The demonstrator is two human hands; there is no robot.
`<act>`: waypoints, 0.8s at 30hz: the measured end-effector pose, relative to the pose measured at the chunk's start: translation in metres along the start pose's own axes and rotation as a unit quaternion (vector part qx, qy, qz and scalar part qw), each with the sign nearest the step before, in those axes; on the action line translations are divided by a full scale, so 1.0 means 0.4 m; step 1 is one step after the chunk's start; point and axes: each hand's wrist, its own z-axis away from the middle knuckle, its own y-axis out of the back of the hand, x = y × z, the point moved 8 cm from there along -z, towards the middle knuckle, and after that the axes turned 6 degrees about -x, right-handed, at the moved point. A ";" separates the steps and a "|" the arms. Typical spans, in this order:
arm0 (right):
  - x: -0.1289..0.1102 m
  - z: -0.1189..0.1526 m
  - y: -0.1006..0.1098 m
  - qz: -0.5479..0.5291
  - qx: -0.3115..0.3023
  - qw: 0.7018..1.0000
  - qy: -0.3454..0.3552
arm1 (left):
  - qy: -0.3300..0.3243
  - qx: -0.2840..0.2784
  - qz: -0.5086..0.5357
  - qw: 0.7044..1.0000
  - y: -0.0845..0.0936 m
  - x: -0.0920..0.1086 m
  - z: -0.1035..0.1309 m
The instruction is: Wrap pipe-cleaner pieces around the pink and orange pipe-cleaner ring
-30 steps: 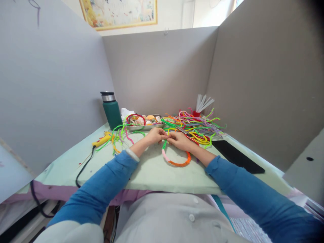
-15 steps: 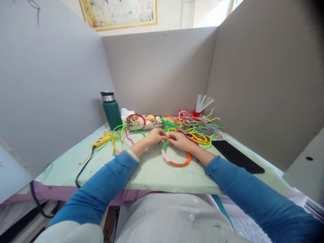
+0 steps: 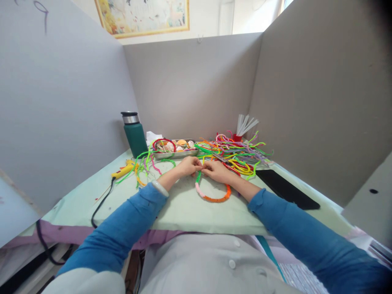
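A ring wrapped in fuzzy pipe cleaners, orange, pink and green along its visible part, lies toward me on the table. At its far side, my left hand is closed in a pinch by the green end. My right hand pinches the ring from the other side, its fingertips meeting those of the left. Between the fingers the far part of the ring is hidden, and any strand end there is too small to make out. Beyond the right hand are loose pipe cleaners and scissors.
A metal tray of shells stands at the back, with a red ring on it. To the left are a green bottle, a yellow glue gun with its cord, and more pipe cleaners. A black flat object and glue sticks are right.
Both hands keep their pinch at the ring's far side, with only slight finger movement. The ring has barely shifted.
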 end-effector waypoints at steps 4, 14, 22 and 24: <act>0.000 0.000 0.000 0.009 0.001 1.000 -0.002 | 0.005 0.000 -0.007 1.000 0.000 -0.005 -0.003; -0.004 0.001 0.002 0.012 0.000 1.000 -0.004 | 0.003 -0.004 -0.012 1.000 -0.002 -0.009 -0.005; -0.005 0.001 0.003 0.012 0.005 1.000 -0.002 | -0.003 -0.002 -0.005 1.000 -0.001 0.000 -0.001; -0.005 0.001 0.003 0.011 0.009 1.000 0.000 | 0.000 -0.001 -0.003 1.000 0.000 0.001 0.000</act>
